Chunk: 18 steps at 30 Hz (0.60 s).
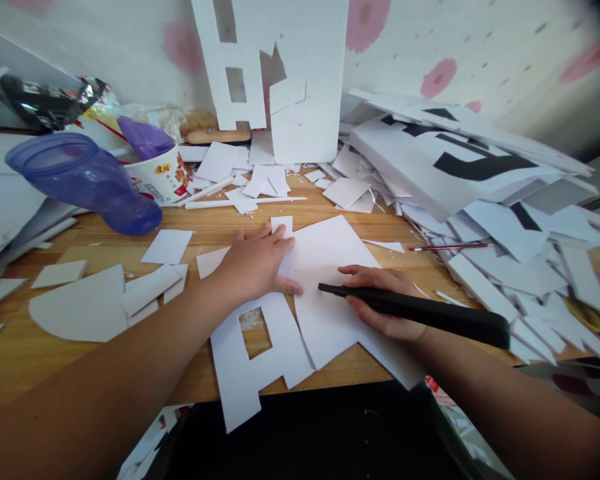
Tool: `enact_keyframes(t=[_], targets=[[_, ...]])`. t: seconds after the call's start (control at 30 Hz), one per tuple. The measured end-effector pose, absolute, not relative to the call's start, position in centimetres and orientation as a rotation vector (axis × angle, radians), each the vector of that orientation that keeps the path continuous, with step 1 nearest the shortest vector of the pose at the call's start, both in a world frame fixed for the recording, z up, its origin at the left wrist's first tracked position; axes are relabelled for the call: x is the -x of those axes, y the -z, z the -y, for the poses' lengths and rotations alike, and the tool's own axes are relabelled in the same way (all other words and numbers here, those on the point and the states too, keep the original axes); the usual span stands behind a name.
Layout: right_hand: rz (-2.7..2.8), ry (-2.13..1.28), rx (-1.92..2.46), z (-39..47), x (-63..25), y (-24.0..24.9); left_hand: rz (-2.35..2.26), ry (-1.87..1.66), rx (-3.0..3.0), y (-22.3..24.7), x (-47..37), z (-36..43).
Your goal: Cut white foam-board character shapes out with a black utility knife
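My left hand lies spread on a white foam board sheet, fingers apart, holding nothing. My right hand grips a long black cutter with a thick handle, its narrow end pointing left just over the sheet. Whether a blade touches the board I cannot tell. Under and beside the left hand is a cut white board piece with a rectangular opening; its lower end overhangs the table's front edge. The right forearm and hand partly cover another white board corner.
A wooden table carries white scraps at left and a pile of cut boards and printed sheets at right. A blue translucent cup, a paper tub and a tall cut-out board stand behind. A red pencil lies at right.
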State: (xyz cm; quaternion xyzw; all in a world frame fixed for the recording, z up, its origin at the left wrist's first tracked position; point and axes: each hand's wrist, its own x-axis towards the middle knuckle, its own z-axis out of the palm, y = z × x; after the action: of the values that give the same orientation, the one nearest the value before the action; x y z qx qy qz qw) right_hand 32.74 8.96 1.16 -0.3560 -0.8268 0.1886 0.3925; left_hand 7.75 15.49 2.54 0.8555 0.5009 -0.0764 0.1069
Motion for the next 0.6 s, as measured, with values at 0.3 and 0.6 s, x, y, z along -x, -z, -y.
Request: enact_keyframes(t=[0.3,0.6], targets=[[2.004,-0.579,0.959,-8.81,-32.55,-1.24,-1.478,0.205,-2.499,-2.39,-7.77,-15.57],[1.839,-0.699,1.006,-8.79,-32.5,-1.04,-1.479,0.193,-2.511,-2.55,-7.96,-15.55]])
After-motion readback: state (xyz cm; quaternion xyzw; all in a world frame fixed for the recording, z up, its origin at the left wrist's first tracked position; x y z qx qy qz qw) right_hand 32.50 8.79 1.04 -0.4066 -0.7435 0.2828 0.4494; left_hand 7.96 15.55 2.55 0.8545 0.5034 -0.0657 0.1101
